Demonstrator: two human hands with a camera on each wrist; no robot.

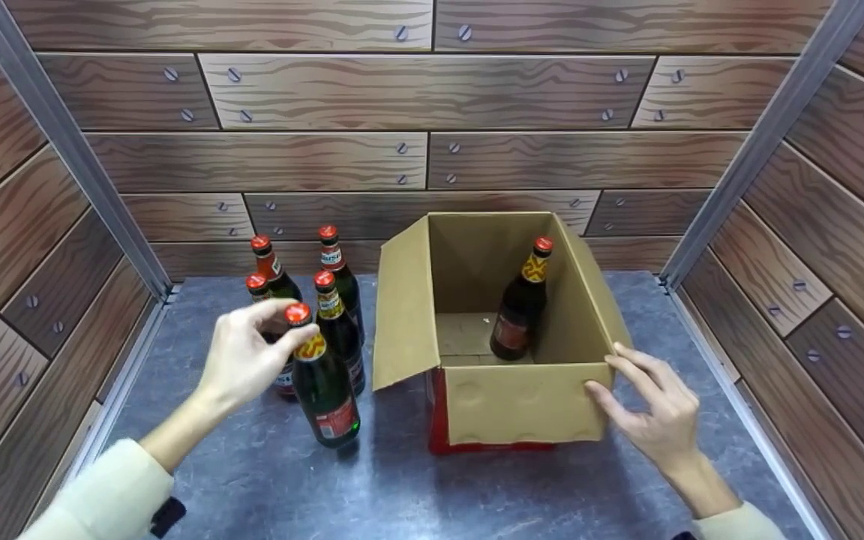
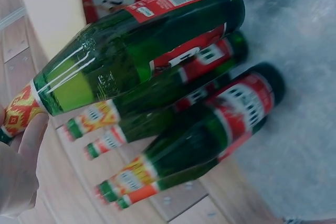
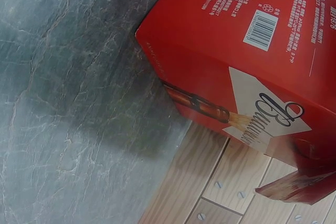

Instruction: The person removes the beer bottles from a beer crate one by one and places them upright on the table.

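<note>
My left hand (image 1: 252, 349) pinches a green beer bottle (image 1: 331, 401) by its neck, just below the red cap. The bottle tilts slightly, its base close over the table. Behind it stand several more green bottles (image 1: 338, 330) with red caps, grouped left of an open cardboard box (image 1: 522, 405). Inside that box, one bottle (image 1: 518, 311) leans toward the right wall. At the box's near right corner, my right hand (image 1: 657, 397) holds the edges of the flaps between thumb and fingers. The right wrist view shows the box's red printed outside (image 3: 210, 51), but not the hand.
A grey marbled tabletop (image 1: 252, 487) lies under everything. Wood-patterned panels (image 1: 424, 97) enclose it at the back and both sides, with metal strips along the corners. The box's left flap (image 1: 406, 315) spreads outward toward the bottle group.
</note>
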